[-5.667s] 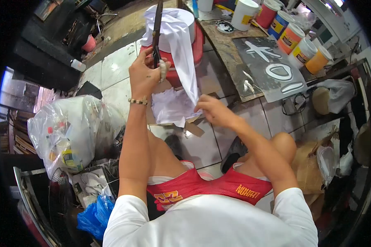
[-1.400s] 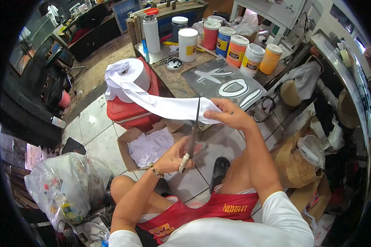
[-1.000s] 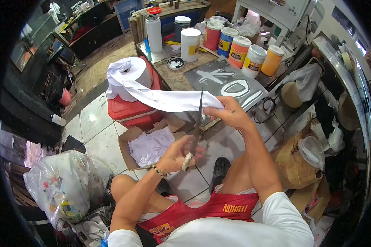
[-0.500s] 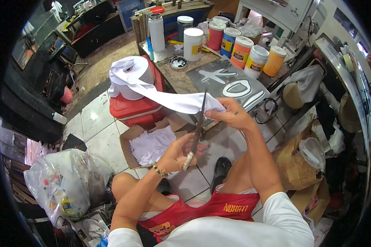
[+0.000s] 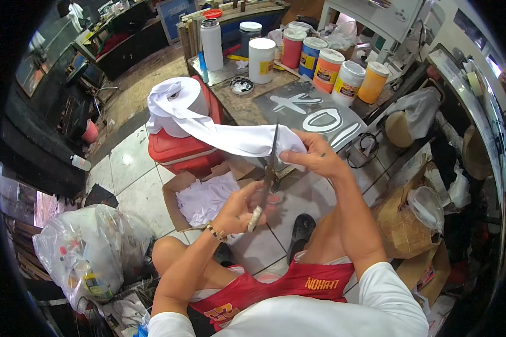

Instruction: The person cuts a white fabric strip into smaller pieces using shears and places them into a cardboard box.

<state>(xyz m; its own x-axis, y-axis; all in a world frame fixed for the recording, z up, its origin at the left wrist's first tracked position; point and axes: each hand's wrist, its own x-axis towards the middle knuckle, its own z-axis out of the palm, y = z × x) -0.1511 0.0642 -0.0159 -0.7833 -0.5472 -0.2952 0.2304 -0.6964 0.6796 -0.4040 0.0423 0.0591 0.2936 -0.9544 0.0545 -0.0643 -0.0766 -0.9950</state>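
The floor [image 5: 130,154] has white tiles. A big white roll [image 5: 177,122] sits on a red box [image 5: 181,153], far left. Its cloth strip [image 5: 239,140] stretches right. The right hand [image 5: 316,155] pinches the strip's end. The left hand [image 5: 239,210], nearer, curls around the scissors [image 5: 270,174]. Their blades cross the strip. A carton [image 5: 172,203] holds white scraps [image 5: 208,196].

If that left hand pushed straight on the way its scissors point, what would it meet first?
Probably the white cloth strip, which the scissors overlap in this view near the right hand; depth is unclear, so they may be touching it.
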